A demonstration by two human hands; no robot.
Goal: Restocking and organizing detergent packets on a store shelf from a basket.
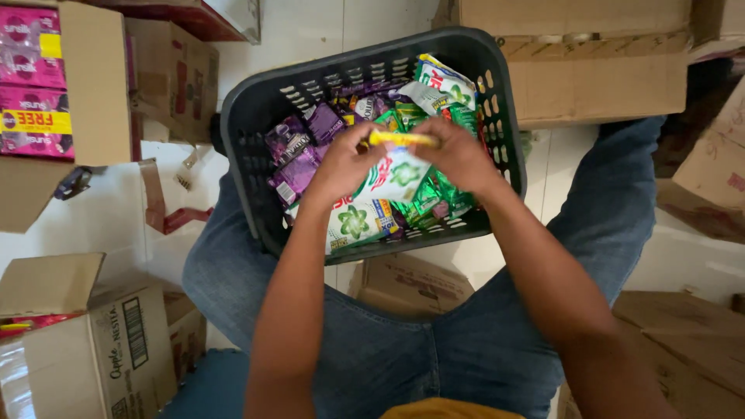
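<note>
Both hands are holding a thin yellow strip (403,139) over a dark plastic basket (247,140). The strip is lying level, its long axis running side to side across the view, one end pointing toward the left hand (347,161) and the other toward the right hand (458,155). The left fingers (363,143) are pinching the strip's left end, and the right fingers (428,144) are closing over its right end, so the bare middle of the strip is showing between the two sets of fingertips. Both hands are clenched on it, with the knuckles curled toward each other.

Just below the fingers, inside the basket, green and white packets (396,180) are lying in a loose pile; the largest one is sitting directly under the palms. To the left of the left fingers, purple sachets (299,151) are crowding the basket's near-left corner. The basket is resting on the person's lap, between knees in blue jeans (403,349).

Well away from the fingers, cardboard boxes are standing around on the white floor (109,217): an open box with pink packets (35,81) at far left, a printed box (116,349) at lower left, and a large brown box (597,70) beyond the right hand.
</note>
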